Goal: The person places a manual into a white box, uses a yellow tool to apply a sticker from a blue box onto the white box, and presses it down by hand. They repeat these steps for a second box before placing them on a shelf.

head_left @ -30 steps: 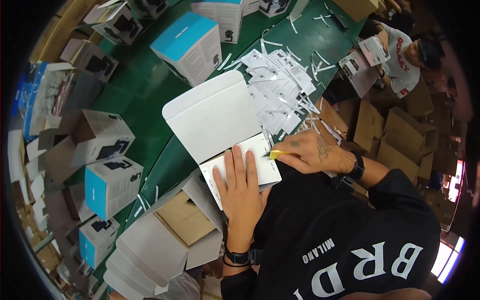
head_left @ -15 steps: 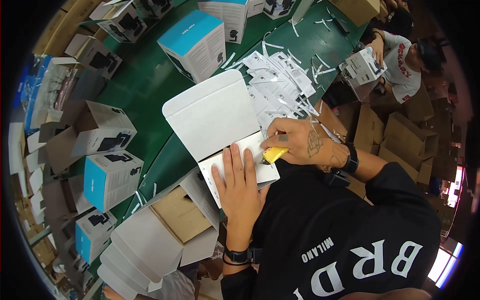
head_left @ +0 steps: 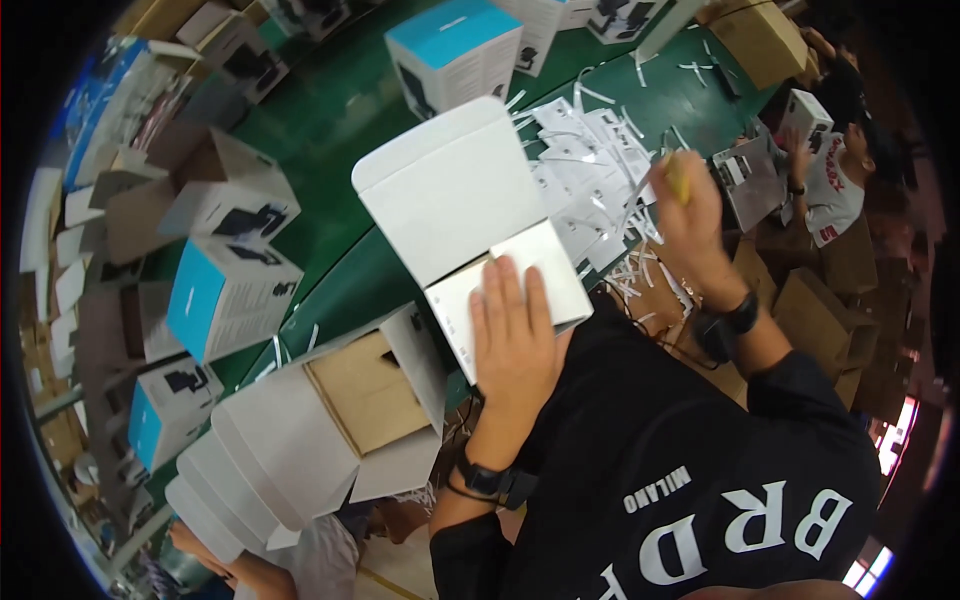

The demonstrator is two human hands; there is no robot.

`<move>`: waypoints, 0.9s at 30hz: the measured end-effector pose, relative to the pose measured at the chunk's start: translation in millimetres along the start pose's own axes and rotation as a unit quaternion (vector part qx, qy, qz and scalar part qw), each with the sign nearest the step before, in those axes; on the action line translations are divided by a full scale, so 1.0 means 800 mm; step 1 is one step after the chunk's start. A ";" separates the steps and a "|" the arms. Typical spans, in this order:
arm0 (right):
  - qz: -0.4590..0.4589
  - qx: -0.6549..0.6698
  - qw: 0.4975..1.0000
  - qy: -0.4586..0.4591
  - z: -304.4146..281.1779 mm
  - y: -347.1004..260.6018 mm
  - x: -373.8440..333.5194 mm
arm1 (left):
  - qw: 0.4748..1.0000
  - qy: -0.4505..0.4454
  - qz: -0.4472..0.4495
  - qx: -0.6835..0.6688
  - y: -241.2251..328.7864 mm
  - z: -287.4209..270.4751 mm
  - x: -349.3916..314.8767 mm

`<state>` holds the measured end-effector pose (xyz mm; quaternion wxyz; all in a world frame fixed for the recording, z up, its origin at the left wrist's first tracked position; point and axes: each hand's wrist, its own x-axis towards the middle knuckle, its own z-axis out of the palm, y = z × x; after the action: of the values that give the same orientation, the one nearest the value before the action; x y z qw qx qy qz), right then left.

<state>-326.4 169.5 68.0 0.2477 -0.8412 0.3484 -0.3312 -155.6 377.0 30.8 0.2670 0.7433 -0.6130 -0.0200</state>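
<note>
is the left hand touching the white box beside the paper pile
Touching: the head view shows the left hand laid on the white box, its fingers flat across the face.

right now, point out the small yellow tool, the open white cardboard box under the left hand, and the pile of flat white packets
Small yellow tool (head_left: 678,181), head view: its blurred body.
Open white cardboard box (head_left: 563,276), head view: bare flat face.
Pile of flat white packets (head_left: 585,184), head view: its middle.

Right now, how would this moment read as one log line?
Left grip: palm down on white box, flap open | right grip: holding yellow tool, blurred, near white leaflets | nearby: open carton, brown cardboard insert inside
</note>
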 end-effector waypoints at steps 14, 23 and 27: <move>-0.056 -0.077 0.907 -0.410 0.120 -0.152 0.027 | 0.979 0.169 0.113 0.008 -0.020 0.021 -0.022; -0.105 -0.001 0.941 -0.321 0.156 -0.143 0.010 | 0.971 0.195 0.137 0.008 -0.039 0.027 -0.030; -0.099 0.009 0.946 -0.308 0.163 -0.143 0.009 | 0.972 0.187 0.141 0.006 -0.045 0.029 -0.034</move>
<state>-178.8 261.3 58.9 0.3169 -0.9300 0.1671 -0.0818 -138.3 397.1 -12.0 0.3727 0.6411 -0.6514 0.1604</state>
